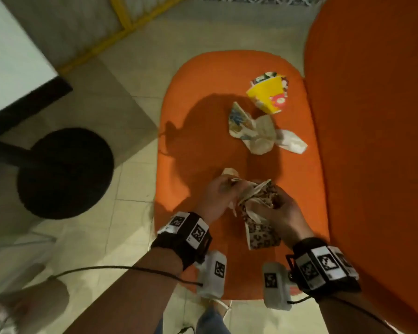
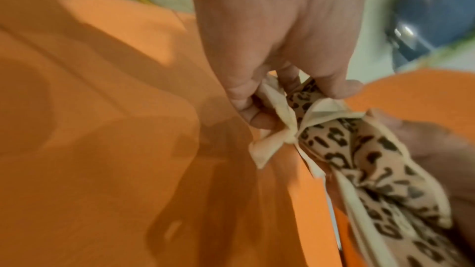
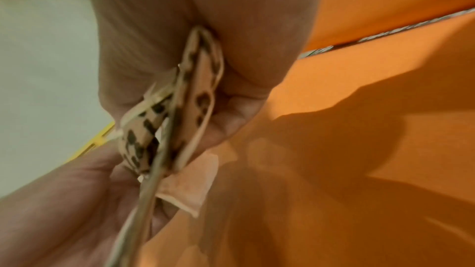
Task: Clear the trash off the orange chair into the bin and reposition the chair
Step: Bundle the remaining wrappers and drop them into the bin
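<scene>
Leopard-print paper wrapper (image 1: 258, 213) pinched between left hand (image 1: 217, 196) and right hand (image 1: 279, 213), above orange chair (image 1: 203, 97)

On the chair seat (image 1: 203, 97), near its front edge, both hands meet on one crumpled paper (image 1: 258, 213): left hand (image 1: 215, 196) on its left, right hand (image 1: 280, 213) on its right, fingers curled round it. Further back on the seat lies a wrapper pile (image 1: 256, 131), and behind it, twd the right, a tipped paper cup (image 1: 269, 92), just beside the pile. The chair back (image 1: 372, 116) stands right of the seat; left of the chair, on the floor, is a table base (image 1: 65, 172) w/ the tabletop (image 1: 7, 56) above it.
</scene>
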